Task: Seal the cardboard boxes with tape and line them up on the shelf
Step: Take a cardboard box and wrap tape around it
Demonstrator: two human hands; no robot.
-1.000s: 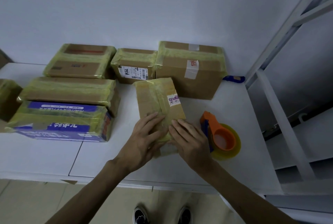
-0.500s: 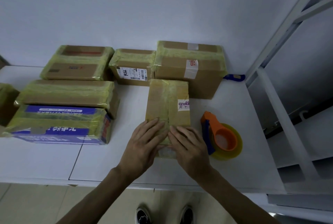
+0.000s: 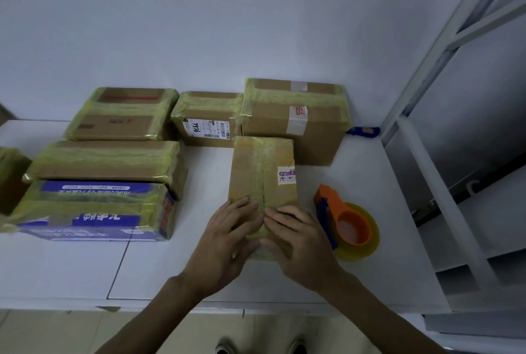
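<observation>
The small taped box [image 3: 263,171] lies flat on the white surface [image 3: 355,177], with its long axis pointing away from you. Its far end sits close to the large box [image 3: 293,126] and the labelled box [image 3: 207,123]. Your left hand [image 3: 225,242] and right hand [image 3: 301,245] rest side by side on its near end. The fingers of both hands are straight and laid flat, pressing on the yellowish tape; neither hand curls round anything. The orange tape dispenser [image 3: 345,222] lies on the surface just beside your right hand. Further taped boxes, including a blue printed box [image 3: 91,211], stand to the left, apart from the small box.
</observation>
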